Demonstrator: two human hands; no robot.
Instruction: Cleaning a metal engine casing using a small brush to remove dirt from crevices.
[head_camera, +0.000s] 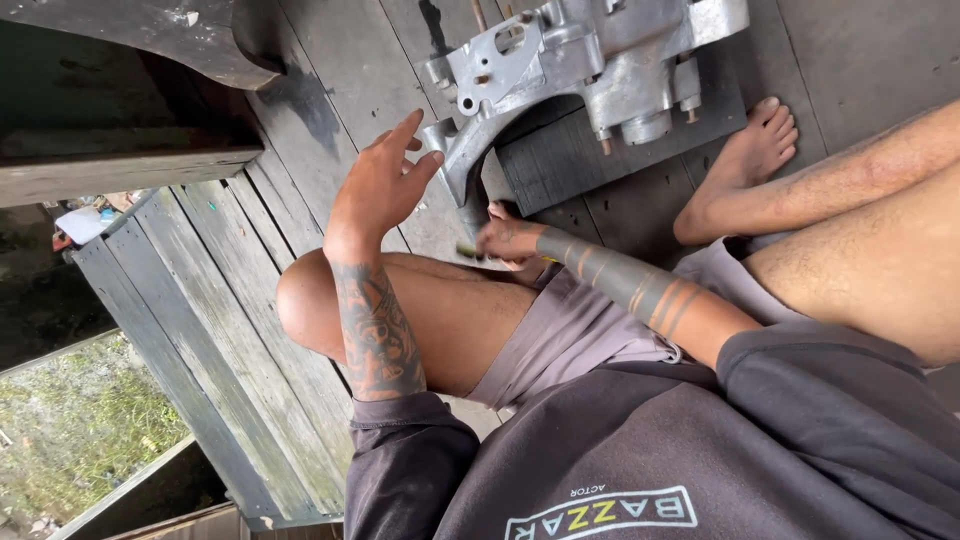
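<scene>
Our left hand (385, 185) is open, fingers spread, touching the lower arm of the grey metal engine casing (590, 60) at top centre. Our right hand (510, 240) pinches a small greenish tool (467, 250) just below it, on the plank floor (210, 300).

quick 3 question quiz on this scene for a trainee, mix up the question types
1. True or false: the left hand is open, fingers spread, beside the grey metal engine casing.
2. Multiple choice: the right hand pinches a) a hammer b) a small yellow-green item c) nothing.
3. Fill in: the casing lies on a floor of weathered wooden ____.

Key: 1 true; 2 b, though the item is too small to identify; 3 planks.
</scene>
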